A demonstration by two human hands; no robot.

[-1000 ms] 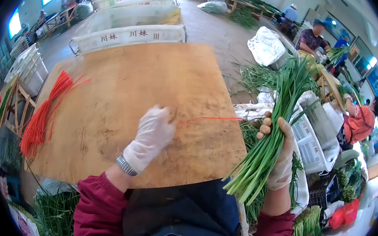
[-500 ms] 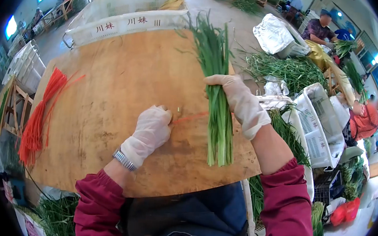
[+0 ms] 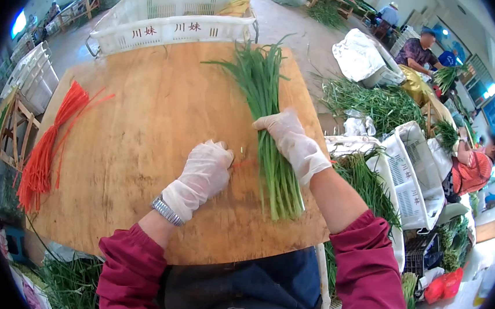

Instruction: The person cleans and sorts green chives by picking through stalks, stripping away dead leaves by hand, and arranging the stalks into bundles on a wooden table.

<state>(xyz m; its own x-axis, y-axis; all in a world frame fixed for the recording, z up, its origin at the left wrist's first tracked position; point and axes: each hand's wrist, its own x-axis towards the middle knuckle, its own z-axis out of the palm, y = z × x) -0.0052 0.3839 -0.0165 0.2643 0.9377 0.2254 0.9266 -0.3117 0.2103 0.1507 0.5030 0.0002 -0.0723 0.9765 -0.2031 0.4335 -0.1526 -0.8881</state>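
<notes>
My left hand [image 3: 205,168], in a thin white glove, is closed on one end of a thin red tie [image 3: 245,163] low over the wooden board [image 3: 137,146]. The tie runs right and passes beneath a bunch of green stalks [image 3: 271,150]. My right hand [image 3: 289,137], also gloved, is wrapped round the middle of the bunch from the right. Its leafy tops point to the far side, and its pale cut ends lie toward me. At the board's left lies a bundle of red ties [image 3: 57,139], gathered near its upper part.
White crates [image 3: 176,31] stand beyond the board. To the right are a crate of loose greens [image 3: 367,181], a tilted white crate [image 3: 411,173], and a pile of greens [image 3: 379,101] on the floor. Other people [image 3: 421,52] work at the back right and right.
The bunch has come from the right side onto the board, across the red tie, with my right hand round it. My left hand has stayed near the same spot.
</notes>
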